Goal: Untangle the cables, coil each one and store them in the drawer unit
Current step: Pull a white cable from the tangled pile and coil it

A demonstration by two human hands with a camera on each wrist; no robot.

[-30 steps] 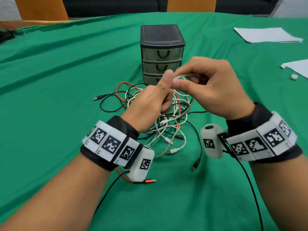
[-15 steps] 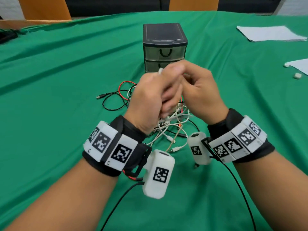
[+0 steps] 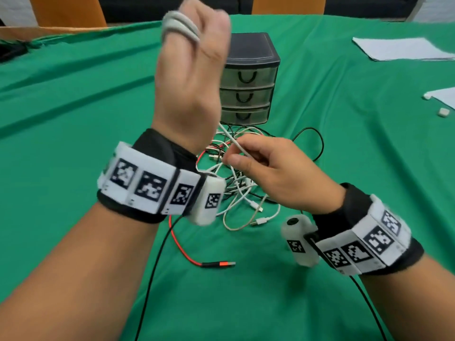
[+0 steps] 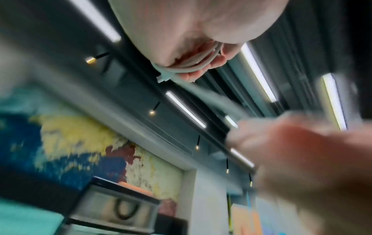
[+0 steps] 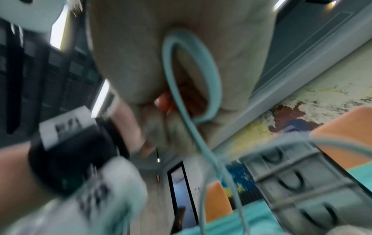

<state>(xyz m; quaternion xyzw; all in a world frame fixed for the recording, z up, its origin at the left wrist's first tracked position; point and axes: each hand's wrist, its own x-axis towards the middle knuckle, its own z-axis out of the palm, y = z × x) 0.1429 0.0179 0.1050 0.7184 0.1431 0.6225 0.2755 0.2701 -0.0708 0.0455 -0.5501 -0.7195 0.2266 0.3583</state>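
My left hand (image 3: 189, 52) is raised in front of the drawer unit (image 3: 248, 77), fingers curled, with loops of a white cable (image 3: 181, 27) wound around them. The left wrist view shows those coils (image 4: 193, 66) lying across the fingers. Lower down, my right hand (image 3: 237, 159) pinches the same white cable (image 3: 234, 143) just above the tangle of white, black and red cables (image 3: 236, 195) on the green cloth. In the right wrist view a loop of cable (image 5: 210, 76) passes through the palm. All three drawers are closed.
A red cable ends in a USB plug (image 3: 218, 264) on the near cloth. A black cable loop (image 3: 317, 143) lies right of the tangle. White papers (image 3: 398, 49) and small white bits (image 3: 443, 112) sit at far right. Orange chairs (image 3: 66, 8) stand behind the table.
The hands, pressed together before the drawer unit, have parted. My left hand rose with the coils on its fingers; my right hand dropped toward the tangle, still on the white cable.
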